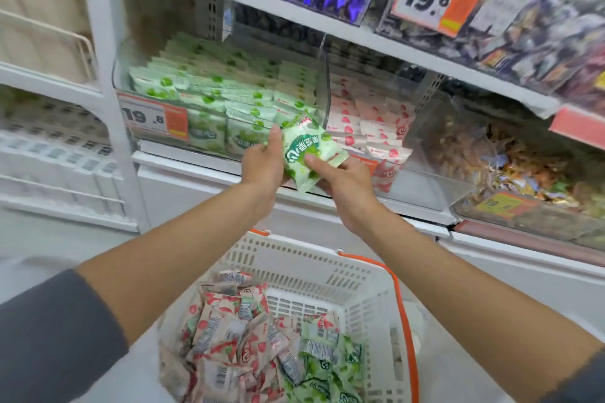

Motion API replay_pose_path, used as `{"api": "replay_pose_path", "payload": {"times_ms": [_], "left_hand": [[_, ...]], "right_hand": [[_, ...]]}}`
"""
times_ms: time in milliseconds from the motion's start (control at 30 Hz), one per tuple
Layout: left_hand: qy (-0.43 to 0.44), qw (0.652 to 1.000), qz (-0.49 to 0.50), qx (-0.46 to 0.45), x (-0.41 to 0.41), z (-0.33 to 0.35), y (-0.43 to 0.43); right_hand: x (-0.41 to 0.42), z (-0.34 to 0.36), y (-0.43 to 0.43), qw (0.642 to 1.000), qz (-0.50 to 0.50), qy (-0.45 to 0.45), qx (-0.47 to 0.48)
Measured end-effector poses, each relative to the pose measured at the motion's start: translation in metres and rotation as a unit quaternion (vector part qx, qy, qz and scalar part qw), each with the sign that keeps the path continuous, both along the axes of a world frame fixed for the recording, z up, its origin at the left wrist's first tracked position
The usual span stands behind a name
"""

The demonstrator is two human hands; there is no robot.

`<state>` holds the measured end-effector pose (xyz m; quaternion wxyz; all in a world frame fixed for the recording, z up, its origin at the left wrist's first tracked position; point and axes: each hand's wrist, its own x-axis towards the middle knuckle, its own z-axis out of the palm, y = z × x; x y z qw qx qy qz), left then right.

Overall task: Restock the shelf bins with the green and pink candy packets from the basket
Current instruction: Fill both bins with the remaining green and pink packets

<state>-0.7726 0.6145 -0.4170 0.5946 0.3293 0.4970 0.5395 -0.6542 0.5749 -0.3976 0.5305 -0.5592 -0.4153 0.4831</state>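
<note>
Both hands hold one green candy packet [302, 149] upright between them: the left hand [262, 162] grips its left edge with the thumb up along the side, and the right hand [343, 180] pinches its lower right corner, thumb on the front. The packet is in the air just in front of the divider between the green bin [222, 91], stacked with matching packets, and the pink bin [370, 123] to its right. Below the forearms, the white basket [294, 250] holds pink packets [229, 321] on the left and green packets [327, 366] on the right
</note>
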Motion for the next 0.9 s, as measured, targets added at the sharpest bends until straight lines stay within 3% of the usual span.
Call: {"api": "replay_pose_path", "payload": {"times_ms": [67,100,167,200,233,300,367,533,733,900], "left_hand": [[0.152,0.984,0.006,0.091,-0.012,0.014,0.014],[0.291,0.944,0.024,0.155,-0.022,0.018,0.022],[0.564,0.78,0.0,0.272,-0.044,0.018,0.036],[0.65,0.692,-0.06,0.31,-0.056,0.014,0.044],[0.699,0.626,-0.125,0.322,-0.067,0.011,0.049],[0.745,0.56,-0.198,0.302,-0.079,0.002,0.058],[0.752,0.555,-0.199,0.295,-0.081,0.0,0.061],[0.763,0.549,-0.185,0.286,-0.077,0.001,0.06],[0.774,0.539,-0.181,0.279,-0.074,0.002,0.058],[0.771,0.544,-0.18,0.278,-0.075,0.0,0.058]], "right_hand": [[0.002,0.032,0.015,0.994,-0.032,-0.081,0.062],[0.005,0.052,0.03,0.981,-0.045,-0.157,0.103],[0.009,0.09,0.059,0.926,-0.008,-0.349,0.144],[0.009,0.104,0.075,0.888,0.044,-0.438,0.135],[0.007,0.113,0.089,0.839,0.105,-0.523,0.109],[-0.001,0.121,0.112,0.71,0.207,-0.673,0.028],[-0.014,0.12,0.128,0.61,0.254,-0.75,-0.026],[-0.04,0.109,0.15,0.508,0.259,-0.821,-0.041],[-0.046,0.087,0.143,0.489,0.269,-0.828,-0.042],[-0.043,0.052,0.145,0.518,0.263,-0.814,-0.018]]}}
